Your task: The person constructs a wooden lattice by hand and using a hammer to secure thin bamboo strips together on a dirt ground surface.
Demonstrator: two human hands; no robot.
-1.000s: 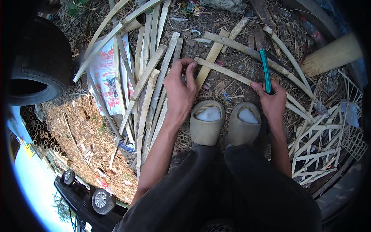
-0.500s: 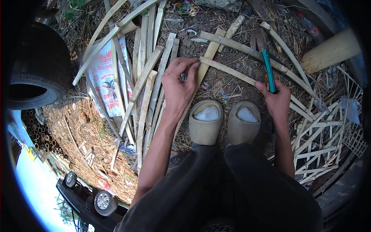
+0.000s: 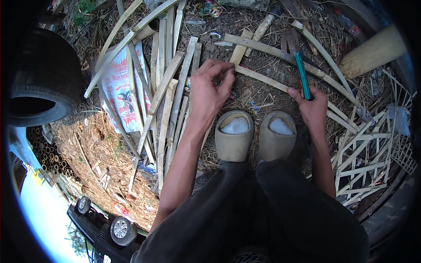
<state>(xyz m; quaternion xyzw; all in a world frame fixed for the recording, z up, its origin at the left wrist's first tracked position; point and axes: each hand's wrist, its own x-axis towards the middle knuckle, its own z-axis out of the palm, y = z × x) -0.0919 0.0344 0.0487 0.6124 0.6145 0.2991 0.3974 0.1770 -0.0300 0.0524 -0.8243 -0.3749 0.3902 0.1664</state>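
Note:
Thumb and fingers of my left hand point(image 3: 212, 90) are closed in a pinch at the left end of a thin bamboo strip point(image 3: 262, 77). The strip runs rightward to my right hand point(image 3: 313, 105), whose thumb presses on it. That same hand is closed around a slim teal tool point(image 3: 302, 75), pointing up and away; its kind I cannot make out. A wider bamboo strip point(image 3: 240, 51) lies on the ground, passing beneath my left hand. Farther off, another long strip point(image 3: 272, 50) crosses it.
Many bamboo strips point(image 3: 169, 101) lie left over a printed sack point(image 3: 120, 85). A woven bamboo lattice point(image 3: 362, 162) is at right, below a thick bamboo pole point(image 3: 375, 51). A tyre point(image 3: 48, 74) stands far left. My sandals point(image 3: 234, 140) are between my arms.
My left hand has moved slightly right and away from me, and now covers more of the wider strip. My right hand stays nearly in place, the teal tool still in it.

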